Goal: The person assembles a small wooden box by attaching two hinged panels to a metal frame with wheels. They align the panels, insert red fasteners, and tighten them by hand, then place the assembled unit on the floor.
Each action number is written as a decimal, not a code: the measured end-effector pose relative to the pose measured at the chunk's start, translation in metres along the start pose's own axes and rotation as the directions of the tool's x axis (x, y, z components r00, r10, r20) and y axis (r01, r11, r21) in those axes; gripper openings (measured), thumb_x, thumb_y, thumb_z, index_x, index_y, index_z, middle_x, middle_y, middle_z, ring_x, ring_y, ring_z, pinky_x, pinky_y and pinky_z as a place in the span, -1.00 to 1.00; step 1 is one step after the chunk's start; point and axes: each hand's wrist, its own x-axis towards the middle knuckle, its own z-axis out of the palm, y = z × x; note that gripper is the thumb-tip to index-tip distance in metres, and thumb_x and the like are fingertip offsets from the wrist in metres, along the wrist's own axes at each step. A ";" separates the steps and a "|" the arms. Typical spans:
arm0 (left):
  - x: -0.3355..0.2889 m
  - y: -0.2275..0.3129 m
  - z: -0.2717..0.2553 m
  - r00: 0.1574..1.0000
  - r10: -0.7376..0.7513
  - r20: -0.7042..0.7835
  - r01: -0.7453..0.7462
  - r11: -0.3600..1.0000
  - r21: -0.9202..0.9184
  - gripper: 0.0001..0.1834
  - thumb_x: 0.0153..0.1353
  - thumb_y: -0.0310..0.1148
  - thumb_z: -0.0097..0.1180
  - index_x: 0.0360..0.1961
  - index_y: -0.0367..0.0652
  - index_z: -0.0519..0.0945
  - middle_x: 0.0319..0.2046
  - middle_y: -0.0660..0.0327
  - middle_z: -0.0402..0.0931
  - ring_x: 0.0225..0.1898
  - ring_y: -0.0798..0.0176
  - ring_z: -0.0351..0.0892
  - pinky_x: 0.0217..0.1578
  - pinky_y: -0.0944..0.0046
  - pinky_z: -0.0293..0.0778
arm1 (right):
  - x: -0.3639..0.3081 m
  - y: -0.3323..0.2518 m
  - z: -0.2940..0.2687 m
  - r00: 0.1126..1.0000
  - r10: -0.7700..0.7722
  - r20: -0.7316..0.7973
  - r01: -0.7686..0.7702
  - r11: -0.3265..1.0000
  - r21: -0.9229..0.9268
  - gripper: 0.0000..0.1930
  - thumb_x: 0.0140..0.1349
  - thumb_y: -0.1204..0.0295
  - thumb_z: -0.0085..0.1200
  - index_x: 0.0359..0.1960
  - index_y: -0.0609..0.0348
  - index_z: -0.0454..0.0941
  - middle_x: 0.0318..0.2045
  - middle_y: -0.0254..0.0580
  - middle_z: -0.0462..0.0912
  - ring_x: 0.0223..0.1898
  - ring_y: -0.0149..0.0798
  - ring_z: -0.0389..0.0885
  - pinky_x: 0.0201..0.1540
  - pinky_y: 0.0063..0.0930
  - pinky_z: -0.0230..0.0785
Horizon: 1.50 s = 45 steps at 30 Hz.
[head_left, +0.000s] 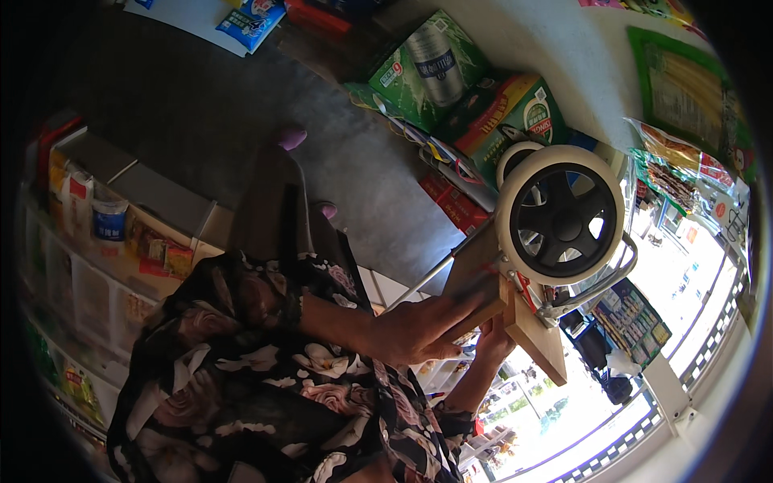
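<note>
The person holds up a wooden board point(515, 318) with a wheeled frame fixed to it — a large white-rimmed wheel point(561, 216) with black spokes sits just above the board's upper end, and a second, smaller-looking white wheel point(515, 157) shows behind it.

One hand point(419, 328) — which of the two it is cannot be told from this tilted view — lies flat-fingered on the near face of the board, just below the large wheel, fingers stretched along the wood and pressing it rather than curled round it. The other hand point(493, 342) comes up from beneath the board and closes on its lower edge; its fingers are mostly hidden behind the wood.

A metal bar point(600, 286) curves out from under the large wheel, and a thin grey rod point(427, 278) runs away from the board's left edge toward the grey floor point(201, 105).

Above and to the left of the wheel, green cartons point(451, 72) printed with cans stand against the wall, with a red box point(455, 205) beneath them. Far to the left of the board, packets fill a shelf unit point(105, 241). The person's flowered dark garment point(266, 386) fills the foreground below the board.
</note>
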 end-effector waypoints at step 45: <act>0.009 0.001 -0.020 0.980 -0.194 0.049 0.197 0.978 -0.062 -0.03 0.05 -0.55 0.14 0.39 -0.22 -0.21 0.20 -0.12 0.17 0.20 0.06 0.28 -0.05 0.25 0.46 | -0.006 -0.080 0.066 0.861 -0.502 -0.080 0.445 0.821 -0.357 -0.91 0.21 0.59 -0.05 -0.32 0.30 0.51 -0.48 0.07 0.60 -0.44 0.07 0.61 -0.40 -0.24 0.41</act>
